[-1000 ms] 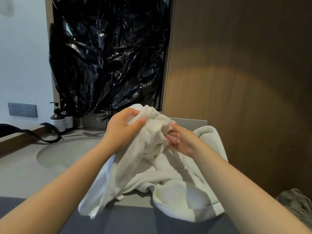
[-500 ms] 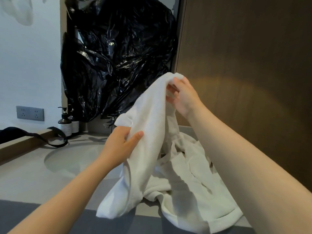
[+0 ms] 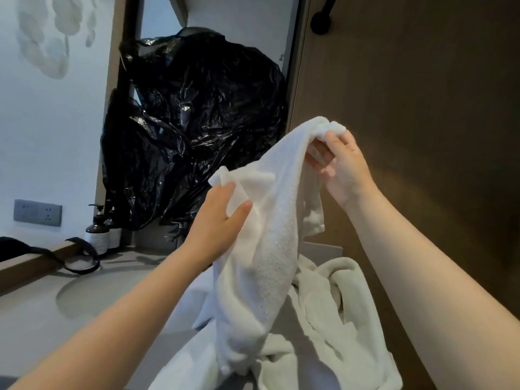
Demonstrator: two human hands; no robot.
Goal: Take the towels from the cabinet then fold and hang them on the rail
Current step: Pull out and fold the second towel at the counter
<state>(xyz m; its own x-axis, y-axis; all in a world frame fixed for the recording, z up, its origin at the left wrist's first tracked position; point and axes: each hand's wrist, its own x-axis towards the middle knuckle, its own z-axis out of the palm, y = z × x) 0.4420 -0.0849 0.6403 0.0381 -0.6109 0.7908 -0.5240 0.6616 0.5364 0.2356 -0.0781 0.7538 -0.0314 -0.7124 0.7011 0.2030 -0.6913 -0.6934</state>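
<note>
A white towel (image 3: 267, 249) hangs lifted above the counter in the middle of the view. My right hand (image 3: 342, 167) pinches its top corner high up, near the wooden wall. My left hand (image 3: 216, 218) grips the towel's edge lower down and to the left. A second pale towel (image 3: 337, 311) lies crumpled on the grey counter (image 3: 31, 327) beneath and to the right. At the top right a black rail mount (image 3: 320, 22) sticks out of the wooden wall.
A wooden panel wall (image 3: 422, 108) fills the right side. Black plastic sheeting (image 3: 191, 130) covers the mirror behind a round sink (image 3: 92, 294). Soap bottles (image 3: 98, 235), a black strap (image 3: 76, 257) and a wall socket (image 3: 38, 212) are at the left.
Both hands have raised the towel off the counter. My right hand went up to the corner while my left slid along the edge, and the view tilted upward.
</note>
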